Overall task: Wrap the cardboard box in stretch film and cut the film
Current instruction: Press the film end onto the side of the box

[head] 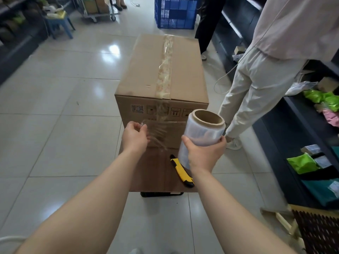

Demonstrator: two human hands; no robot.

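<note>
Glossy tiles (pixel 64 92) surround the table (pixel 156 171) bearing the cardboard box (pixel 146 70); left fingers (pixel 142 130) pinch film (pixel 159 129), right fingers (pixel 222 139) grip roll (pixel 203 129).

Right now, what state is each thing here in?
box: taped shut, standing on the table.
film: loose end pulled out before the box.
roll: upright, gripped by the right hand.
knife: lying on the table, untouched.
left hand: pinches the film end.

A stockroom or packing area of a shop: dark shelves (pixel 300 125) hold bagged goods (pixel 300 163) along a tiled floor (pixel 64 88), with a blue crate (pixel 176 12) and a wheeled cart (pixel 99 13) at the far end.
</note>
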